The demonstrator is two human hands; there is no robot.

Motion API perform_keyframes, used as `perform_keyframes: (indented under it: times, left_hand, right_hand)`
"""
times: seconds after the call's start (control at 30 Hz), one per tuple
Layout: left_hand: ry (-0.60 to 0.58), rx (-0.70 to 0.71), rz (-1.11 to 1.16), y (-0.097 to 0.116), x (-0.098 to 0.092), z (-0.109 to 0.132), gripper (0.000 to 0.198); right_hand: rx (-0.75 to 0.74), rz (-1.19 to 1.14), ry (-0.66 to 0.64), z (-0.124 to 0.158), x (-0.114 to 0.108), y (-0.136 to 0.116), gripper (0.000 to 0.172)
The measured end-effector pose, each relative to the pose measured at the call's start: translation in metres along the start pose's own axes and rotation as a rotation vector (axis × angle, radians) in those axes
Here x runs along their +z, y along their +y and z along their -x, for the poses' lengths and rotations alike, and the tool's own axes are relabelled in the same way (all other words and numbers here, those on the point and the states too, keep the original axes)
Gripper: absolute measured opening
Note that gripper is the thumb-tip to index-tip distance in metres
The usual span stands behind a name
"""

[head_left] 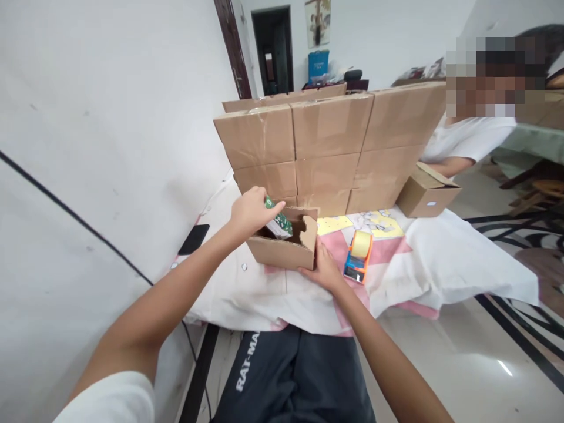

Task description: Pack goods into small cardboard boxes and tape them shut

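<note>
An open cardboard box [282, 254] stands on the cloth-covered table in front of me. My left hand [251, 212] is over its left side, closed on a green-and-white printed packet [280, 224] that sits tilted in the box's opening. The packet's lower end is inside the box, and my fingers partly hide its upper end. Against the box's right wall rests my right hand [325, 267], with the thumb stretched along the bottom front and the fingers on the side. Just right of that hand lies an orange-and-blue tape dispenser [358, 257] with a yellowish roll.
Behind the box rises a stacked wall of closed cardboard boxes [328, 132]. A black phone-like slab [194, 239] lies at the table's left. Another person [469, 141] in a white shirt is at the far right, beside a separate cardboard box [427, 191]. A white wall [97, 117] borders the left.
</note>
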State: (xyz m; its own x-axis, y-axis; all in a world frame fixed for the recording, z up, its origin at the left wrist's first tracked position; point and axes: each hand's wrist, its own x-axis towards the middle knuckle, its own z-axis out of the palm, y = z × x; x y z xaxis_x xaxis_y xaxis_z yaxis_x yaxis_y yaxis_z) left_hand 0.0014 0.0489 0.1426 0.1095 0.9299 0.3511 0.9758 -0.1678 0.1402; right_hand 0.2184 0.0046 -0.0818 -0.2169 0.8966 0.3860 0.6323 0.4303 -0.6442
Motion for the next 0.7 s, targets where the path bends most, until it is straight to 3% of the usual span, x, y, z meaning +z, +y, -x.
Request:
perform_keyframes:
  times: [0.17, 0.3, 0.5, 0.57, 0.7]
  left_hand:
    - [-0.102, 0.131, -0.285, 0.001, 0.035, 0.023, 0.046]
    - [-0.116, 0.066, -0.334, -0.013, 0.036, 0.048, 0.059]
    - [-0.408, -0.036, -0.342, -0.033, 0.033, 0.080, 0.070]
    - [-0.386, -0.032, -0.350, -0.037, 0.038, 0.085, 0.066]
    - [-0.305, 0.220, -0.346, -0.047, 0.057, 0.078, 0.056]
  right_hand:
    - [-0.037, 0.040, -0.052, 0.001, 0.005, 0.007, 0.127]
    - [-0.017, -0.004, -0.097, 0.005, 0.002, 0.007, 0.136]
    - [-0.034, -0.049, -0.127, 0.008, -0.004, 0.000, 0.130]
    - [-0.039, -0.051, -0.134, 0.006, -0.004, -0.001, 0.127]
    - [-0.021, -0.039, -0.161, 0.003, -0.004, -0.004, 0.117]
